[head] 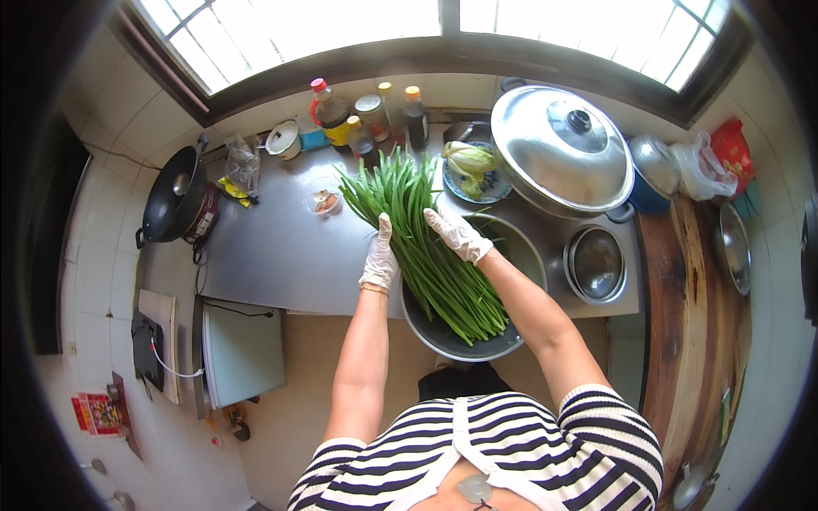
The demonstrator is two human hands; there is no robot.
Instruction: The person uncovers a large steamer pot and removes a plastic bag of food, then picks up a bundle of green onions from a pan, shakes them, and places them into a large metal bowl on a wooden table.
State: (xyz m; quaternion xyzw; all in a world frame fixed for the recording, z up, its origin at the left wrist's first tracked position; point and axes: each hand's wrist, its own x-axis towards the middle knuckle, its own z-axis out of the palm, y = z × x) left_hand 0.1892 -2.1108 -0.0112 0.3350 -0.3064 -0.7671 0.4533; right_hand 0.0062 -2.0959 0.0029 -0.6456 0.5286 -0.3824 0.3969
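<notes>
A large bunch of garlic chives [425, 262] lies slantwise across a wide metal basin [540, 262], which sits over the front edge of the counter. The leaf tips fan out over the far rim, and the cut ends rest inside near me. My left hand [379, 259], in a white disposable glove, grips the bunch from its left side, thumb up and fingers partly hidden. From the right, my right hand [457, 233], gloved alike, holds the bunch with its fingers laid along the leaves. The hands are apart, with chives between them.
A steel counter [275, 255] bears a big lidded pot [556, 147], steel bowls [597, 263], a patterned plate [455, 182] with a pale green vegetable, and several sauce bottles [416, 121]. A black wok [171, 198] stands left; a wooden board [677, 306] lies right.
</notes>
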